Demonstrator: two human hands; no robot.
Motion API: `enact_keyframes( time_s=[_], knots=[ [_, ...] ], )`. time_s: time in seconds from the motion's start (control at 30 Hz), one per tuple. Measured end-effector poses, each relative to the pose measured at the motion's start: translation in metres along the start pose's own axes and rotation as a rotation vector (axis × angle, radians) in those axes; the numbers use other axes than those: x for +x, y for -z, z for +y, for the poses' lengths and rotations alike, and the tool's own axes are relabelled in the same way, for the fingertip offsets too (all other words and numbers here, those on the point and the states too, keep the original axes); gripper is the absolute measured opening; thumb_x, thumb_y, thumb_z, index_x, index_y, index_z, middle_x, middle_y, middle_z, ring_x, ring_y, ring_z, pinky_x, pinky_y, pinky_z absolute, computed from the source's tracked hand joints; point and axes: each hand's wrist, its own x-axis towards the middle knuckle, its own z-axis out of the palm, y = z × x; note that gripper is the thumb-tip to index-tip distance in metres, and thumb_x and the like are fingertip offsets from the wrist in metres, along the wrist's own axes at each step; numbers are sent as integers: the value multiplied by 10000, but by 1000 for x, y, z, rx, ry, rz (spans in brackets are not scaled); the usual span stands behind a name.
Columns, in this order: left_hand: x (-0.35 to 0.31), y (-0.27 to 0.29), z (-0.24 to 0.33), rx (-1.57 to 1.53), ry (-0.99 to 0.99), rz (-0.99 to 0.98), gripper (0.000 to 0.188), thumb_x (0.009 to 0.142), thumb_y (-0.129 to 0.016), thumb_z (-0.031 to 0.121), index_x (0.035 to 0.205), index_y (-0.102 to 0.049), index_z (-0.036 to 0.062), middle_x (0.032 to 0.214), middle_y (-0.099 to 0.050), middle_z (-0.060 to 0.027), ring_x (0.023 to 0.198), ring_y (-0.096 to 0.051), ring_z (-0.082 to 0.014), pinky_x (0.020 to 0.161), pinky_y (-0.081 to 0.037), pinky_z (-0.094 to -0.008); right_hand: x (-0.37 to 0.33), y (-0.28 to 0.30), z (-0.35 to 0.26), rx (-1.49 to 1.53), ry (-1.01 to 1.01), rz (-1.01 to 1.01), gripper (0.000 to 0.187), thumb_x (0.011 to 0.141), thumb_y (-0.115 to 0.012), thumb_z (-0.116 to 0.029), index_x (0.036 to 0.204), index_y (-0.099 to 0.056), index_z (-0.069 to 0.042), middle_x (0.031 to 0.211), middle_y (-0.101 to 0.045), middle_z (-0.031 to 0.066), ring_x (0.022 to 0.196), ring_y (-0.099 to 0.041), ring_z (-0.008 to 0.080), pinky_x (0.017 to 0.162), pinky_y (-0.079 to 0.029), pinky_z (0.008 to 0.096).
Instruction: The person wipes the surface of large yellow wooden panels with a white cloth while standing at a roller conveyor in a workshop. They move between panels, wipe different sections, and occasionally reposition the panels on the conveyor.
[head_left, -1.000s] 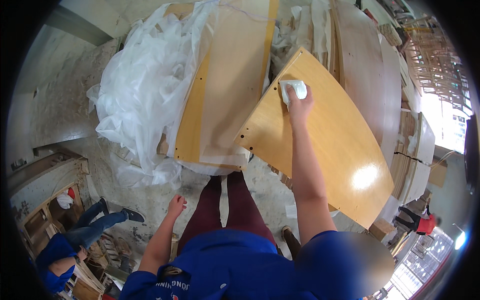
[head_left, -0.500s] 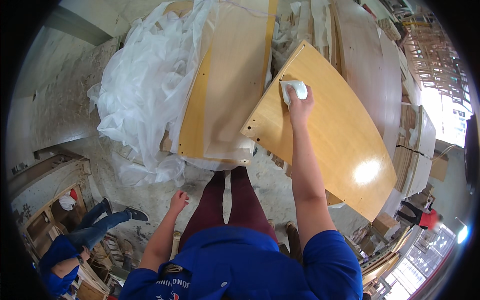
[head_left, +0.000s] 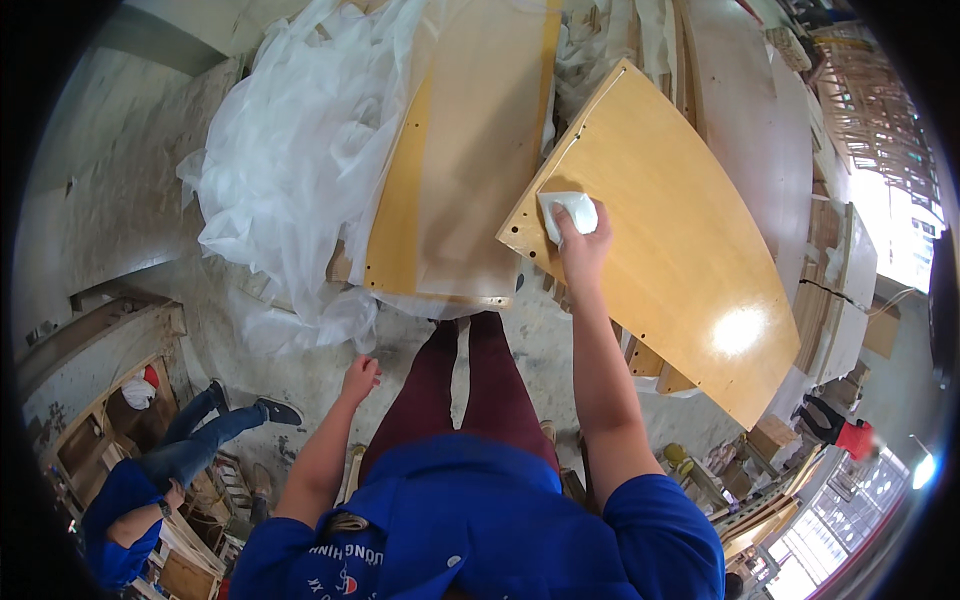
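Note:
My right hand (head_left: 584, 240) grips a folded white cloth (head_left: 567, 214), thumb on top, and presses it on a yellow-brown wooden panel (head_left: 680, 220). The cloth lies near the panel's left edge, just above several dark round holes by the near left corner. A thin pale line runs along that edge above the cloth. The panel has a curved right side and a glossy surface with a bright reflection. My left hand (head_left: 361, 379) hangs low beside my leg, away from the panel, its fingers loosely bent with nothing seen in them.
Left of the panel lies another wooden board (head_left: 470, 170) under clear film, beside a heap of white wrapping sheet (head_left: 290, 170). More boards (head_left: 750, 130) are stacked at the right. A co-worker in blue (head_left: 130, 510) is at lower left; a person in red (head_left: 853, 438) is far right.
My right hand has slid the cloth down along the panel's left edge toward the corner holes. My left hand still hangs at my side.

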Motion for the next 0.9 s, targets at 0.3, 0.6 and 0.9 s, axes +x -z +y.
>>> enact_keyframes(
  time_s=[0.3, 0.6, 0.9],
  knots=[
    [5, -1, -1, -23, -45, -2, 279, 906, -514, 247, 980, -543, -20, 819, -657, -136, 620, -637, -192, 573, -501, -304, -49, 3, 12, -13, -71, -83, 268, 759, -748, -116, 952, -596, -10, 836, -629, 29, 764, -577, 92, 688, -474, 252],
    [1, 4, 1, -9, -11, 3, 276, 900, -524, 251, 982, -546, -11, 818, -659, -126, 621, -633, -181, 550, -495, -292, -50, 3, 10, -132, -19, -87, 284, 774, -733, -128, 994, -602, -5, 862, -633, 40, 787, -584, 106, 702, -477, 261],
    [-2, 16, 19, 34, -9, 13, 243, 896, -516, 246, 970, -552, 17, 817, -665, -107, 588, -618, -167, 513, -462, -279, -54, 48, -7, 1090, -567, -275, 361, 918, -502, -339, 1220, -461, -147, 979, -614, 109, 646, -581, 172, 381, -327, 215]
  ],
)
